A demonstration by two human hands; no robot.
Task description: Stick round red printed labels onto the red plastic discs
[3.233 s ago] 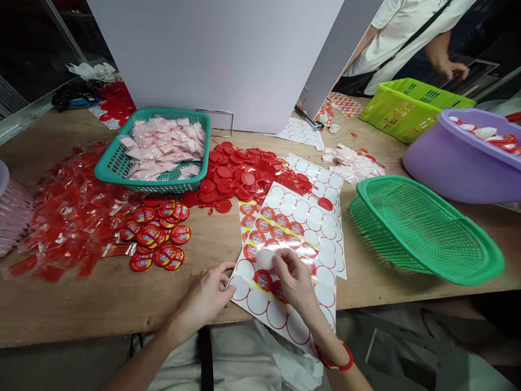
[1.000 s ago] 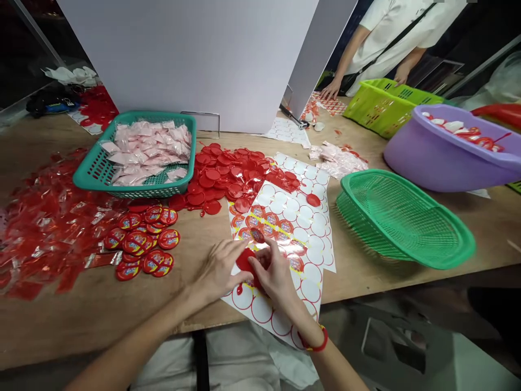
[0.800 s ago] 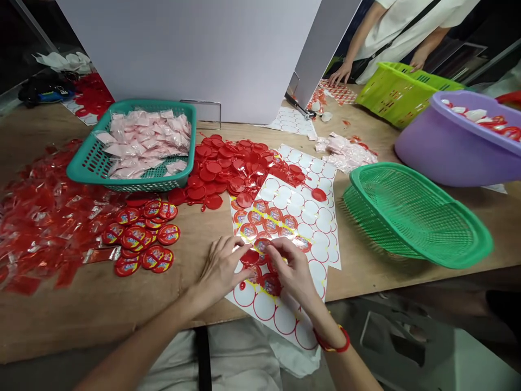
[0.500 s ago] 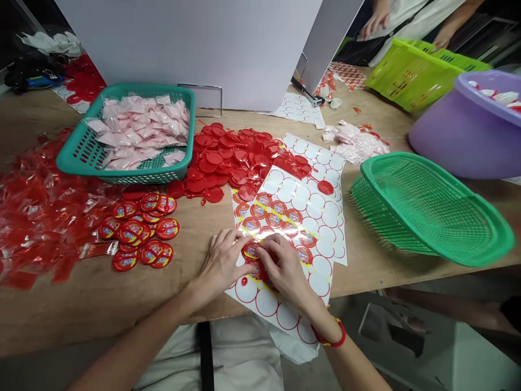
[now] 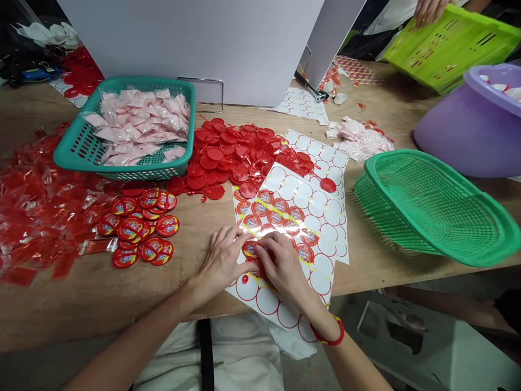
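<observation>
A small red disc with a printed red, blue and yellow sticker (image 5: 249, 248) lies over the sticker sheet (image 5: 266, 300) in front of me. My left hand (image 5: 224, 254) grips its left side, thumb and forefinger at its edge. From the right, my right hand (image 5: 281, 263) presses its bent fingers on the same disc; its fingertips partly cover it. Round printed stickers remain on part of the sheet, while other circles are bare white. Left of my hands sits a pile of stickered discs (image 5: 140, 228). Plain red discs (image 5: 234, 155) are heaped behind the sheet.
A teal basket (image 5: 122, 175) holds pink-white packets, beside red packets (image 5: 44, 201). On the right stand a green basket (image 5: 431, 209) and a purple tub (image 5: 456, 133). A co-worker's hand (image 5: 431, 11) holds a lime basket (image 5: 443, 51). A white panel (image 5: 191, 43) stands at the back.
The co-worker's lime basket has been raised and tilted, shifting to the right. My hands stay at the same disc with hardly any movement. The view has shifted slightly.
</observation>
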